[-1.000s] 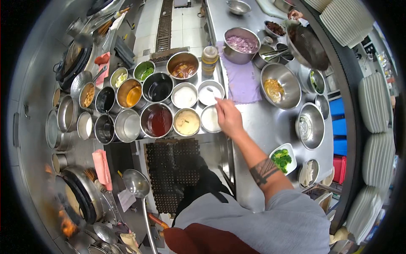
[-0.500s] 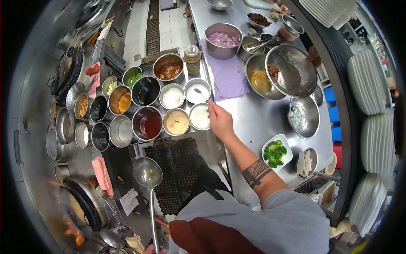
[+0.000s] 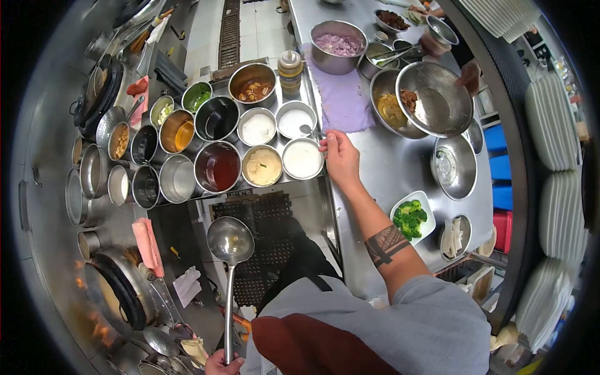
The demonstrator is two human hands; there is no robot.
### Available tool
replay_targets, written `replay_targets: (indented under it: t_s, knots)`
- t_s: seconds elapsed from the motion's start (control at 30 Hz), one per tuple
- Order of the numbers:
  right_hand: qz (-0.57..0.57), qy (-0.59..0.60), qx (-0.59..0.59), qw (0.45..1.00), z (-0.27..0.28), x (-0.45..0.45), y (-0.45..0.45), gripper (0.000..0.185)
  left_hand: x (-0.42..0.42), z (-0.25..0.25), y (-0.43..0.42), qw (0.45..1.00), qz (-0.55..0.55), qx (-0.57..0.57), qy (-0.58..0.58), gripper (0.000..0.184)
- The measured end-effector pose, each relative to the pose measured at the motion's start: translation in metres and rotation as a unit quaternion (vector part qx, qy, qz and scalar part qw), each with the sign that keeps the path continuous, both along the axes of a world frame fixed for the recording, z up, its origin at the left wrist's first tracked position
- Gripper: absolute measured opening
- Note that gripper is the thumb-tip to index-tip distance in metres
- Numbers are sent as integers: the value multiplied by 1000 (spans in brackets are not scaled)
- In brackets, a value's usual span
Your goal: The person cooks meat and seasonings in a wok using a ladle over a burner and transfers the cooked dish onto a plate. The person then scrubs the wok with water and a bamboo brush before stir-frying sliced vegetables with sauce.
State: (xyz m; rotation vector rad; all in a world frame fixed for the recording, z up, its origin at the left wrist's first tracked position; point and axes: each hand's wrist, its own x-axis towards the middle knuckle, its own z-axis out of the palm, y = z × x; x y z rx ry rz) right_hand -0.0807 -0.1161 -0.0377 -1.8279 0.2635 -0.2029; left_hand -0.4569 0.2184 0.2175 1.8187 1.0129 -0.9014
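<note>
At the bottom edge, my left hand point(image 3: 223, 362) is closed around the handle of a steel ladle point(image 3: 230, 242), whose bowl hangs over the dark floor mat. My right hand point(image 3: 341, 157) pinches a small metal spoon point(image 3: 305, 129) at the right rim of a tin of white granules point(image 3: 295, 116). Just below it stands another tin of white granules point(image 3: 302, 159), and a third white-filled tin point(image 3: 257, 127) sits to the left. Beside these are a tin of pale yellow paste or powder point(image 3: 262, 165) and a tin of dark red liquid point(image 3: 217, 167).
Flames burn around a wok point(image 3: 119, 294) at lower left. On the right counter stand a plate of broccoli point(image 3: 410, 217), a pot of chopped onion point(image 3: 338, 45) and a colander point(image 3: 431, 103). Another person's hand point(image 3: 470, 76) is at the colander's rim. Plates point(image 3: 540, 125) are stacked far right.
My right hand has drawn the spoon from over the upper white tin towards its right rim. The ladle has shifted slightly right and up, and more of my left hand shows.
</note>
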Motion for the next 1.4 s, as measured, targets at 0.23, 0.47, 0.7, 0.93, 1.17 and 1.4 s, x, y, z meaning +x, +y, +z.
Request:
replay_targets:
  t_s: [0.23, 0.47, 0.7, 0.93, 1.17, 1.4]
  knots:
    - [-9, -15, -23, 1000, -8, 0, 0, 30, 3, 0, -8, 999, -22, 20, -19, 16]
    - [-15, -6, 6, 1000, -13, 12, -4, 33, 20, 7, -20, 997, 75, -31, -8, 15]
    - [-27, 41, 154, 987, -23, 15, 1, 31, 73, 1, -18, 986, -1, -109, -127, 23]
    - [-52, 57, 189, 979, -26, 2, 5, 35, 233, 5, -119, 964, -152, -118, -185, 22]
    - [-50, 75, 233, 968, -22, 4, 4, 34, 308, 3, -209, 935, -274, -81, -209, 29]
    - [-20, 49, 203, 978, -20, 4, 3, 37, 325, 1, -235, 923, -309, -88, -210, 31]
